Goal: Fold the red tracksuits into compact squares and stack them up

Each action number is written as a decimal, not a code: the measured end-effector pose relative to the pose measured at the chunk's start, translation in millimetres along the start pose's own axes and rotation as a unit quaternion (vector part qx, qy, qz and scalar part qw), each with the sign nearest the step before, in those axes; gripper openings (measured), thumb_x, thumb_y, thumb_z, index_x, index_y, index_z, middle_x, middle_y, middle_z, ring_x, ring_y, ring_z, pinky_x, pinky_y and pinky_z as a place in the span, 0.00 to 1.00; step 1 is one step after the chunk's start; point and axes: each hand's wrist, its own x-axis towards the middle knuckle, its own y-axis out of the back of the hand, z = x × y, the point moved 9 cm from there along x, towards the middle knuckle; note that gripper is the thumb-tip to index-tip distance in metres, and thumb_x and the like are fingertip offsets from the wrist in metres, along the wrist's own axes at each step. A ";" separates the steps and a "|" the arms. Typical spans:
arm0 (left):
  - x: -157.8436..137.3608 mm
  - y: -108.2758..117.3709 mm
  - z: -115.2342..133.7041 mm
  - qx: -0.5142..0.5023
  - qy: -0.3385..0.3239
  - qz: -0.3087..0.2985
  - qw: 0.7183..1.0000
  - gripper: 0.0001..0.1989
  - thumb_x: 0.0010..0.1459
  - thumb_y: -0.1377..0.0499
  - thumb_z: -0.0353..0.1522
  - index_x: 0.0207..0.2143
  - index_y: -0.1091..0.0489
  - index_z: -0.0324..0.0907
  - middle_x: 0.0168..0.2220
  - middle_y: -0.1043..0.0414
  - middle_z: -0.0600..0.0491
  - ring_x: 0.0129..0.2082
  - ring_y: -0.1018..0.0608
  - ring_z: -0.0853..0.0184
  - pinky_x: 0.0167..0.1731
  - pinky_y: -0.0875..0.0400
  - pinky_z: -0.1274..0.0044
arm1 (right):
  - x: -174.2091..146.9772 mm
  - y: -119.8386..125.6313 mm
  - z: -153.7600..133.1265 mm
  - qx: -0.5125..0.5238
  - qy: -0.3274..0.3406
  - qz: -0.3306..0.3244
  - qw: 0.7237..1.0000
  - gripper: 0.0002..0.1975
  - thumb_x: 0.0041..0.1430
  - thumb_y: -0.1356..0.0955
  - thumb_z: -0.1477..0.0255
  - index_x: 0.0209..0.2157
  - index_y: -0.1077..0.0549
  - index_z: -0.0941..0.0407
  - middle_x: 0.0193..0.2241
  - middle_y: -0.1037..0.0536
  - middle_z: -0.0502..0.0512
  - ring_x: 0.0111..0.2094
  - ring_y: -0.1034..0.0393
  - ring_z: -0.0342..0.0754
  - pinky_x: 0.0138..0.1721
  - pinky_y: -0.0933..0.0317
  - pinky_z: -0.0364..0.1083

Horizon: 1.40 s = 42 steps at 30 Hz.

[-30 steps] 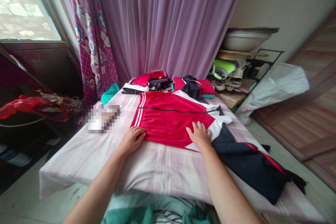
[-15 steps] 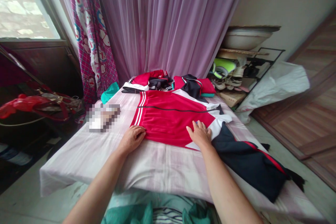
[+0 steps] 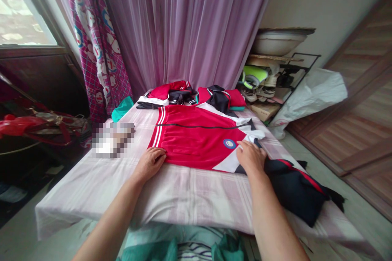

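A red, white and navy zip jacket [image 3: 190, 138] lies front side up across the bed-like surface, its striped hem to the left and collar to the right. My left hand [image 3: 150, 162] is closed at the near corner of the hem, fingers curled on the fabric. At the near shoulder, my right hand [image 3: 252, 157] grips the top of the navy sleeve [image 3: 297, 189]; some of its fingertips are hidden. That sleeve, with a red stripe, stretches toward the right edge. A round blue and white badge [image 3: 229, 143] shows on the chest beside my right hand.
Folded red and navy clothes [image 3: 222, 98] and a looser clothing pile [image 3: 171, 91] lie at the far edge by the purple curtain [image 3: 183, 24]. A teal cloth [image 3: 121, 109] and a blurred-out object [image 3: 113, 139] sit left. A shoe rack [image 3: 294, 73] stands right.
My right hand has slid right from the jacket's chest to the sleeve top, uncovering the badge. My left hand stays at the hem corner. The view has shifted slightly.
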 end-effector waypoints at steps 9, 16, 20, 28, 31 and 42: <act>0.8 -0.8 -1.2 0.005 -0.004 -0.001 1.000 0.13 0.65 0.48 0.37 0.34 0.26 0.44 0.38 0.19 0.48 0.39 0.19 0.63 0.45 0.26 0.68 | -8.2 18.0 102.3 -0.036 -0.176 -0.054 0.982 0.29 0.55 0.38 0.76 0.58 0.27 0.50 0.58 0.28 0.63 0.55 0.33 0.62 0.51 0.36 0.60; 1.2 0.6 0.2 0.006 -0.002 0.000 1.000 0.14 0.64 0.48 0.38 0.34 0.25 0.44 0.38 0.19 0.48 0.39 0.19 0.62 0.45 0.26 0.69 | 10.6 45.6 3.7 0.016 0.037 0.100 0.994 0.28 0.55 0.42 0.83 0.52 0.22 0.58 0.55 0.26 0.61 0.58 0.36 0.56 0.62 0.46 0.53; 0.8 1.2 -1.6 0.007 0.000 0.006 1.000 0.14 0.64 0.48 0.39 0.34 0.25 0.45 0.38 0.19 0.49 0.39 0.19 0.63 0.45 0.25 0.69 | 4.4 8.7 -93.6 0.050 0.232 -0.047 0.970 0.30 0.53 0.41 0.84 0.55 0.24 0.54 0.62 0.31 0.56 0.62 0.40 0.51 0.64 0.47 0.51; 0.6 0.6 -1.5 0.009 -0.003 0.004 1.000 0.15 0.65 0.49 0.39 0.35 0.25 0.44 0.38 0.19 0.48 0.39 0.19 0.62 0.44 0.25 0.69 | -2.4 34.1 -73.1 0.062 0.143 0.047 0.987 0.24 0.63 0.42 0.76 0.56 0.25 0.54 0.60 0.28 0.56 0.60 0.37 0.51 0.63 0.45 0.50; 0.7 -0.2 -1.9 -0.005 -0.002 0.005 1.000 0.14 0.64 0.48 0.39 0.34 0.25 0.45 0.38 0.19 0.48 0.39 0.19 0.62 0.44 0.25 0.69 | -1.3 58.0 -2.4 0.025 -0.006 0.112 0.993 0.29 0.61 0.40 0.74 0.63 0.34 0.56 0.64 0.35 0.61 0.64 0.43 0.59 0.62 0.45 0.59; 0.5 2.0 1.3 -0.015 0.008 0.000 1.000 0.15 0.64 0.47 0.42 0.34 0.24 0.45 0.39 0.19 0.48 0.40 0.20 0.62 0.46 0.26 0.68 | -4.8 -0.1 105.2 -0.087 -0.102 -0.082 0.988 0.22 0.60 0.37 0.68 0.53 0.23 0.52 0.47 0.21 0.64 0.44 0.25 0.60 0.42 0.33 0.54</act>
